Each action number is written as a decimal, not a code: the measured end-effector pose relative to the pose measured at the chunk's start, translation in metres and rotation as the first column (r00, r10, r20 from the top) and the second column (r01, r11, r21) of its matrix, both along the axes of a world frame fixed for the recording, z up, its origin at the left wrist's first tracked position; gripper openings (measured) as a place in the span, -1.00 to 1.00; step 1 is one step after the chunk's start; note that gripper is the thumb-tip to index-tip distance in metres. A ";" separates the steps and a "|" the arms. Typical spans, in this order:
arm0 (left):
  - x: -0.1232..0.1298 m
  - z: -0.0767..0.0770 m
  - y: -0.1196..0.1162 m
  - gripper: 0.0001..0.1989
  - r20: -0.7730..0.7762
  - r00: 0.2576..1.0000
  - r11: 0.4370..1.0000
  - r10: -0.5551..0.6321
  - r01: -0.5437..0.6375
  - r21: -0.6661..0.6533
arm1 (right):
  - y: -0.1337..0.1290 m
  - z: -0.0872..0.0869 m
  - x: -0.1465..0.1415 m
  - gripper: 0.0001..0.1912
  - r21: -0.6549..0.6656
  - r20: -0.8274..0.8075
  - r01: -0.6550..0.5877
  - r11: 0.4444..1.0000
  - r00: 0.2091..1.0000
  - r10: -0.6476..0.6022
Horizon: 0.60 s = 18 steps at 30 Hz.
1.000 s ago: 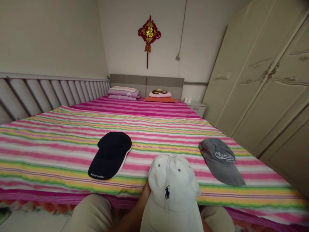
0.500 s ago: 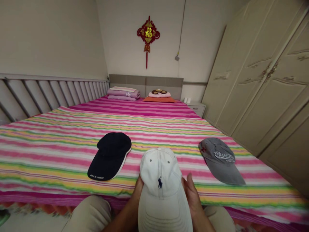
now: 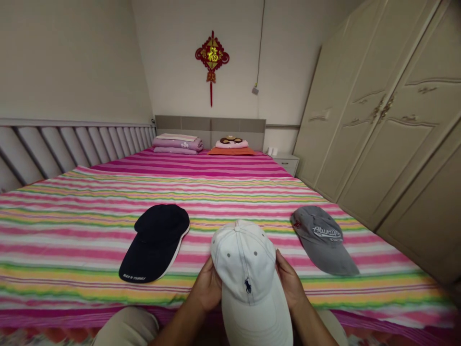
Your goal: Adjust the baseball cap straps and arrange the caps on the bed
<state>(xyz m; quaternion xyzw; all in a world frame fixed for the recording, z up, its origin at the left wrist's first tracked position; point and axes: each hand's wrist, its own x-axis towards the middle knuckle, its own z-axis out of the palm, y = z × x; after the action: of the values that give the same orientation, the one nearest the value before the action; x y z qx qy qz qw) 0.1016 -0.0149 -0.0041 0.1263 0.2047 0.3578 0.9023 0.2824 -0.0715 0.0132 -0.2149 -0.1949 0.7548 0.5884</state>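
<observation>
Head view: three caps on the striped bed (image 3: 90, 226); left hand (image 3: 208, 287) and right hand (image 3: 290, 284) clasp the white cap (image 3: 248, 278), navy cap (image 3: 155, 240) and grey cap (image 3: 322, 238) untouched.

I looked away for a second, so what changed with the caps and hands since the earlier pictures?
The right hand came up and took the white cap by its side; the left hand keeps its grip opposite. The black cap and grey cap lie unmoved on the striped bed.

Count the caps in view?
3: white cap held between the left hand and right hand; navy cap left on bed; grey cap right. None seem hidden.
</observation>
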 end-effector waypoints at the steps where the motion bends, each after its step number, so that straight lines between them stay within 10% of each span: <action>1: 0.003 0.001 0.003 -0.71 -0.011 1.000 1.000 -0.007 0.007 0.002 | 0.002 -0.004 0.007 -0.69 -0.003 0.025 0.000 1.000 1.000 0.000; 8: 0.043 0.010 0.030 -0.65 -0.149 0.988 1.000 -0.029 0.030 0.002 | 0.024 -0.026 0.049 -0.86 0.032 0.198 0.359 0.933 0.912 -0.358; 18: 0.141 0.010 0.100 -0.67 -0.188 0.982 0.999 0.006 -0.014 -0.040 | 0.085 -0.002 0.124 -0.91 0.033 0.402 0.457 0.889 0.808 -0.430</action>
<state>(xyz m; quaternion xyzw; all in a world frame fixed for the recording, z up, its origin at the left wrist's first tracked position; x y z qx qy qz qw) 0.2430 0.0854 0.0056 0.1399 0.2971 0.3445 0.8795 0.4062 0.0138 0.0110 -0.4228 -0.2300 0.5425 0.6885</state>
